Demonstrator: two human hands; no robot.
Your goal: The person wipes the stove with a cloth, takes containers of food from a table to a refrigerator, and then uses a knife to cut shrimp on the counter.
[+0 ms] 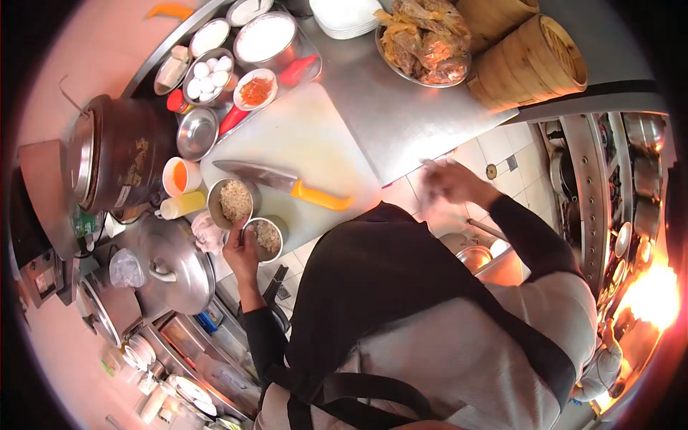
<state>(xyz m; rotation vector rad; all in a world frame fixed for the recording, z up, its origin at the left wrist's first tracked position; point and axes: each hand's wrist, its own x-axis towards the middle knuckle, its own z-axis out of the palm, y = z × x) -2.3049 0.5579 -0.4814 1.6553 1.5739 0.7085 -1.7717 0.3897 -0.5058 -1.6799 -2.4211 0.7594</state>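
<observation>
My left hand (240, 252) grips at the rims of two small bowls of grainy, rice-like food, with its fingers between them. The upper bowl (235, 201) stands at the edge of the white cutting board (297, 136); the lower bowl (266, 239) is beside it, nearer my body. A knife (269, 175) with a yellow handle lies on the board, just right of the bowls. My right hand (450, 185) is away from the board, over the floor beyond the counter edge. It is smeared by motion, so its fingers and anything in them cannot be made out.
Egg bowl (208, 79), orange sauce cup (180, 176) and yellow bottle (183, 205) line the left side. Cooked meat (426, 43) and bamboo steamers (530, 64) stand at the back. A large lidded pot (175, 265) is lower left. Flames (651, 295) burn far right, near another person's sleeve (600, 369).
</observation>
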